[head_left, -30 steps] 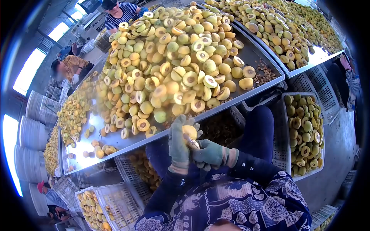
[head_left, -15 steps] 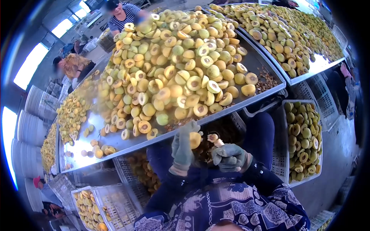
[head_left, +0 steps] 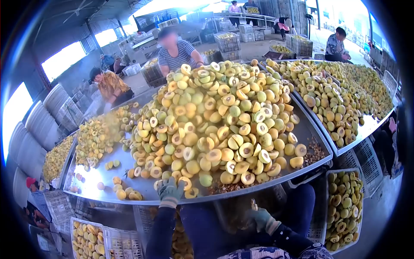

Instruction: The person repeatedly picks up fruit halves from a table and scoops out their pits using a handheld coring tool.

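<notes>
A large heap of halved yellow-green stone fruit (head_left: 224, 125), which look like apricots, covers the metal-topped table (head_left: 146, 198). My left hand (head_left: 169, 193), in a grey-green glove, reaches over the table's near edge. Its fingers are apart and touch or nearly touch an apricot half (head_left: 185, 183) at the heap's foot. Lower down, above my lap, my gloved right hand (head_left: 263, 220) is closed around a small slim tool (head_left: 254, 204), whose tip sticks up past the fingers. Motion blurs that hand, and the tool's exact kind is unclear. Loose pits (head_left: 228, 188) lie by the table rim.
A crate of apricot halves (head_left: 345, 207) stands to my right, another crate (head_left: 88, 237) at lower left. A second heaped table (head_left: 340, 95) adjoins at right. Across the table is a person in a striped shirt (head_left: 177, 54); another person (head_left: 112, 86) sits at left.
My view has tilted up. My left hand has moved from above my lap to the table and no longer holds up an apricot half. The pale piece near my right hand is gone.
</notes>
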`<state>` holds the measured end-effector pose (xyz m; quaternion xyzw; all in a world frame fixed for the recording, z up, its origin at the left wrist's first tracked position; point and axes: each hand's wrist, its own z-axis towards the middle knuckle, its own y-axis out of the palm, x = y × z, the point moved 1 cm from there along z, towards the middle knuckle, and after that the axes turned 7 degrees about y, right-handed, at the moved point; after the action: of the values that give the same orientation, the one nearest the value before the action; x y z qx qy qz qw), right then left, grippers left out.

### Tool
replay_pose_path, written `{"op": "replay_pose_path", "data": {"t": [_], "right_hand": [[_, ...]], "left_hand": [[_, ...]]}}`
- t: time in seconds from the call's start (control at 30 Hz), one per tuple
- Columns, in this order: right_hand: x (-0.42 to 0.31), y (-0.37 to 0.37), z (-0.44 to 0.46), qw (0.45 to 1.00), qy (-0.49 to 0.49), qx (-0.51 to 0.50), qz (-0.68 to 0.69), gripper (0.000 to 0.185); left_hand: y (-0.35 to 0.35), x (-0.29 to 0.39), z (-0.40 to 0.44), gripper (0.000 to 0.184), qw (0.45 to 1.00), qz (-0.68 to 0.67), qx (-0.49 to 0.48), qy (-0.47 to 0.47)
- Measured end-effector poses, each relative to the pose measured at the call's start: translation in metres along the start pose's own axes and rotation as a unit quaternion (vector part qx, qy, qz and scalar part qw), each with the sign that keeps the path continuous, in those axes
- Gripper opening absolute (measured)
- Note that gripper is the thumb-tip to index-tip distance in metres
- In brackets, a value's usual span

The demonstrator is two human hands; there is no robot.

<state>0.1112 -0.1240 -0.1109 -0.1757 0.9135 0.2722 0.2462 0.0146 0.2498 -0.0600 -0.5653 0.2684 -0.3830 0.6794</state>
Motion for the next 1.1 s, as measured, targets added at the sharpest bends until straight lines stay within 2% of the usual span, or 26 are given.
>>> {"op": "replay_pose_path", "data": {"t": [0.03, 0.07, 0.13, 0.2, 0.23, 0.3, 0.37, 0.4, 0.5, 0.6, 0.63, 0.7, 0.73, 0.83, 0.9, 0.97, 1.03, 1.1], "right_hand": [[-0.004, 0.002, 0.001, 1.0, 0.008, 0.008, 0.024, 0.01], [-0.005, 0.003, 0.001, 0.999, 0.017, 0.015, 0.05, 0.009], [-0.006, 0.005, 0.004, 0.996, 0.026, 0.028, 0.077, 0.008], [-0.003, 0.007, 0.008, 0.983, -0.08, 0.036, -0.163, 0.007], [-0.004, 0.009, 0.009, 0.95, -0.131, 0.039, -0.282, 0.007], [-0.014, 0.028, -0.017, 0.987, -0.078, 0.003, -0.142, 0.008], [-0.018, 0.032, -0.027, 0.996, -0.078, -0.031, -0.025, 0.008], [-0.027, 0.033, -0.034, 0.997, -0.049, 0.0, -0.053, 0.01], [-0.04, 0.039, -0.037, 0.984, -0.162, 0.019, -0.071, 0.014], [-0.053, 0.049, -0.038, 0.96, -0.278, -0.022, -0.029, 0.021], [-0.053, 0.046, -0.039, 0.962, -0.27, -0.019, -0.037, 0.022], [-0.053, 0.041, -0.04, 0.965, -0.255, -0.015, -0.053, 0.024], [-0.05, 0.038, -0.038, 0.97, -0.241, -0.029, 0.019, 0.021], [-0.043, 0.03, -0.042, 0.966, -0.254, -0.02, 0.05, 0.018], [-0.038, 0.029, -0.044, 0.961, -0.269, -0.007, 0.059, 0.018], [-0.038, 0.03, -0.054, 0.963, -0.257, 0.057, 0.049, 0.019], [-0.051, 0.039, -0.084, 0.966, -0.251, 0.021, 0.064, 0.022], [-0.024, 0.021, -0.034, 0.936, -0.341, 0.045, 0.075, 0.027]], "left_hand": [[0.026, 0.0, 0.006, 0.059, 0.997, 0.067, 0.033, 0.009], [0.033, 0.007, 0.012, 0.063, 0.998, 0.063, 0.024, 0.003], [0.032, 0.017, 0.019, 0.053, 0.998, 0.033, 0.001, 0.047], [0.033, 0.029, 0.017, 0.042, 0.995, 0.008, 0.011, 0.103], [0.037, 0.028, 0.017, 0.037, 0.991, 0.026, -0.006, 0.127], [0.01, 0.043, 0.009, 0.039, 0.989, -0.113, -0.061, 0.07], [0.005, 0.051, 0.006, 0.039, 0.966, -0.228, -0.056, 0.108], [0.002, 0.056, 0.002, 0.04, 0.949, -0.284, -0.055, 0.126], [-0.046, 0.107, -0.017, 0.043, 0.901, -0.343, -0.016, 0.267], [-0.055, 0.148, -0.027, 0.045, 0.821, -0.403, -0.146, 0.377], [-0.065, 0.166, -0.036, 0.045, 0.787, -0.469, -0.203, 0.346], [-0.094, 0.191, -0.048, 0.046, 0.781, -0.48, -0.258, 0.304], [-0.085, 0.196, -0.055, 0.043, 0.801, -0.494, -0.186, 0.284], [-0.063, 0.21, -0.07, 0.041, 0.831, -0.493, -0.039, 0.256], [-0.063, 0.217, -0.075, 0.029, 0.87, -0.39, 0.053, 0.298], [-0.055, 0.224, -0.081, 0.025, 0.867, -0.328, 0.137, 0.349], [-0.049, 0.227, -0.083, 0.019, 0.856, -0.375, 0.098, 0.342], [-0.039, 0.229, -0.089, 0.026, 0.794, -0.503, 0.044, 0.34]]}}
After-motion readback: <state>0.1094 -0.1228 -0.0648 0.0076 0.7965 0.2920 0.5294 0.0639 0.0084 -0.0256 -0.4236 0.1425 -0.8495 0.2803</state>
